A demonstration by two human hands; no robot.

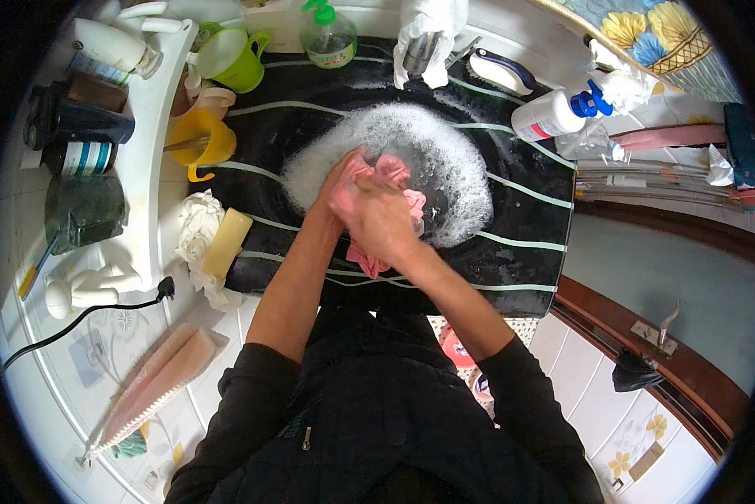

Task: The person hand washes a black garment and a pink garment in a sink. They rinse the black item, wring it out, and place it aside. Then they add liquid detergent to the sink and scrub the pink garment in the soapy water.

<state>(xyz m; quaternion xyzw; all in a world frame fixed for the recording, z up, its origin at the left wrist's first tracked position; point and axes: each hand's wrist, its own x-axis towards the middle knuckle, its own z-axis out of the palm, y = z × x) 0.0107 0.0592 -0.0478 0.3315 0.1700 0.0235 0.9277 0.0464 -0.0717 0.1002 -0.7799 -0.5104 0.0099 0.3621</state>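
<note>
Both hands meet over a black sink top point(516, 223) with pale wavy stripes. Its round basin holds water covered in white suds point(461, 181). Bunched between my hands is a wet pink cloth point(367, 261), whose folds show above the fingers and hang below toward the front edge. My left hand point(339, 186) grips it from the left side, with its fingers partly hidden. Across it lies my right hand point(383, 220), closed on the same cloth and pressed against the left.
Left of the basin are a yellow mug point(202, 139), a green cup point(233, 60) and a yellow soap bar point(227, 244) on white cloth. Behind stand a soap dispenser point(328, 40) and a scrub brush point(501, 72). A white pump bottle point(549, 116) lies at right.
</note>
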